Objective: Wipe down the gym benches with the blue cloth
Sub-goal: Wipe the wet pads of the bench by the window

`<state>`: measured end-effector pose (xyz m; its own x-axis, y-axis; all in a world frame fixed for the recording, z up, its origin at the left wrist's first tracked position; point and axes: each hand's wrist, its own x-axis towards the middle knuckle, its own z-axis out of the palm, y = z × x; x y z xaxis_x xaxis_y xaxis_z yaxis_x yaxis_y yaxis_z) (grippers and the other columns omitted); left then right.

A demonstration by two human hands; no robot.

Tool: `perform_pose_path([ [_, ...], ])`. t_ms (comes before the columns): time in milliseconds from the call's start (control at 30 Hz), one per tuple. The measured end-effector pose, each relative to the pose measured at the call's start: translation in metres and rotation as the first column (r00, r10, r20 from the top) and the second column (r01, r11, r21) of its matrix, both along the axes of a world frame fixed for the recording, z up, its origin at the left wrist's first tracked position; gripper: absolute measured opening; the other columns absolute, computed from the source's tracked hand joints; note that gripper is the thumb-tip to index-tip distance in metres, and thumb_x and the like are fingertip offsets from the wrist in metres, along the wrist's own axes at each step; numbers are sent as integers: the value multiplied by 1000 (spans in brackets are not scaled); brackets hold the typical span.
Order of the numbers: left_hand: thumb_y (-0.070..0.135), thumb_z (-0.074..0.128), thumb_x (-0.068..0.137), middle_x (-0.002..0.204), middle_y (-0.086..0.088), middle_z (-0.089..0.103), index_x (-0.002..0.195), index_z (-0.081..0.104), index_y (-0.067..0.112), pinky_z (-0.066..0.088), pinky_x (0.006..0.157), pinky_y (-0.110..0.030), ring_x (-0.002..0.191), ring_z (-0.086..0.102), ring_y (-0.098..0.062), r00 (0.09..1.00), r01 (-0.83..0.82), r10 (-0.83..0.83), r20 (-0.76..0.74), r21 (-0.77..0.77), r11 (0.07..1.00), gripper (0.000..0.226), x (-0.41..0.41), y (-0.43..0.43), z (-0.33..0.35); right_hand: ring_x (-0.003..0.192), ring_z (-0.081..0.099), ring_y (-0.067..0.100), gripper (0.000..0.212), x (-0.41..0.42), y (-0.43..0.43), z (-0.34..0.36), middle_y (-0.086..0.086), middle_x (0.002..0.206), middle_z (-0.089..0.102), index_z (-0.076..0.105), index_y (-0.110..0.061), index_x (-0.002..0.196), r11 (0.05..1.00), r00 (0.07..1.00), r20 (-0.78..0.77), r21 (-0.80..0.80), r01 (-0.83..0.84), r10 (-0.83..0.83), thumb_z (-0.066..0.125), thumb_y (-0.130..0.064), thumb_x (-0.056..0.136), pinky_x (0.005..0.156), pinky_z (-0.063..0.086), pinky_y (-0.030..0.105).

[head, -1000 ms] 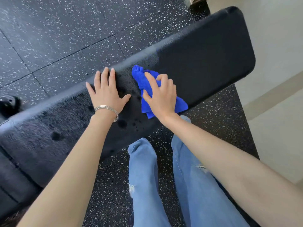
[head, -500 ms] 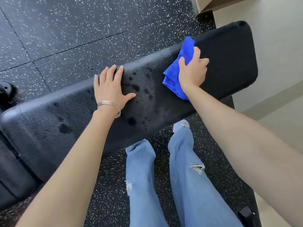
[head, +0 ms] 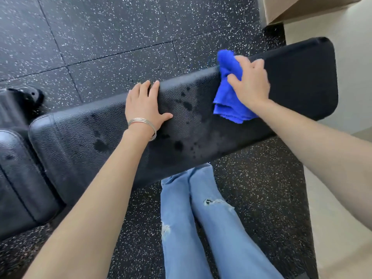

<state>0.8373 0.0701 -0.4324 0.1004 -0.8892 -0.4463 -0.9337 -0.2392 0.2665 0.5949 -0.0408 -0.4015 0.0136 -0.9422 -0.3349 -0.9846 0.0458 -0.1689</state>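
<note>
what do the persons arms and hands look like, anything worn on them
Both arms are bare, with no sleeve in view on the left forearm or the right forearm. The left hand and right hand wear no gloves, and no rings show. A stack of thin silver bangles circles the left wrist; the right wrist carries nothing.

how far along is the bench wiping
Done: the black padded bench shows no droplets at its right end. In hand: the right hand grips the bunched blue cloth at the pad's far edge, while the left hand rests flat on it. Left: dark wet spots across the middle and left part, plus the adjoining black pad.
</note>
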Motion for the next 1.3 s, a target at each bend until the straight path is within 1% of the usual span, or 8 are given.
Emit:
perform_pose_path([
  [100,55,68,75,153,-8,24,149,19,18,14,118,-41,142,19,-30,1000,-22,22,7,-7,1000,96,-2,0,-1,113,45,33,49,-9,-17,-3,13,128,40,37,-29,138,966,966,-28,-28,256,-256,47,-37,92,87,39,35],
  [233,54,68,76,155,-8,22,149,18,19,14,118,-43,143,17,-30,999,-47,47,23,-4,999,96,-7,0,-2,108,48,32,49,26,-13,-13,13,130,37,36,-24,139,934,935,-61,-88,345,-351,46,-39,93,87,39,33],
  [300,53,68,76,155,-8,22,149,17,19,13,119,-42,144,16,-30,998,-57,57,22,4,998,96,-7,0,0,106,48,32,49,48,-11,-16,12,130,37,38,-24,137,958,957,-69,-84,276,-282,46,-40,91,88,39,34],
  [467,52,70,75,156,-7,19,149,15,9,11,119,-40,145,13,-25,994,-104,103,33,41,994,101,-8,-1,5,103,49,31,47,97,5,-15,12,126,40,44,-24,132,989,987,-74,-15,-145,143,48,-43,89,86,40,34],
  [667,54,69,74,158,-6,10,149,12,9,1,115,-58,147,2,-22,959,-275,263,108,116,954,104,-20,7,16,102,50,31,49,118,18,-12,11,123,41,44,-27,132,917,918,18,42,-396,395,52,-42,87,83,43,37],
  [767,54,66,77,158,-7,8,150,10,10,1,114,-61,147,1,-23,957,-273,256,138,129,953,102,-22,8,18,107,50,33,50,95,-3,-7,11,125,41,44,-31,133,913,919,55,104,-394,390,53,-41,85,87,43,38],
  [1033,56,64,78,159,-4,4,151,6,13,3,115,-60,147,-2,-22,956,-279,259,134,152,948,103,-21,9,17,113,46,35,49,29,-35,-8,13,128,41,41,-30,134,995,994,-38,30,-99,100,48,-42,87,91,40,40],
  [1300,58,63,77,158,-5,10,150,13,15,0,114,-60,147,2,-22,964,-249,241,116,62,966,99,-15,19,11,104,48,32,46,83,10,-15,11,126,40,38,-32,137,985,985,-50,-48,-166,164,46,-42,92,81,42,33],
])
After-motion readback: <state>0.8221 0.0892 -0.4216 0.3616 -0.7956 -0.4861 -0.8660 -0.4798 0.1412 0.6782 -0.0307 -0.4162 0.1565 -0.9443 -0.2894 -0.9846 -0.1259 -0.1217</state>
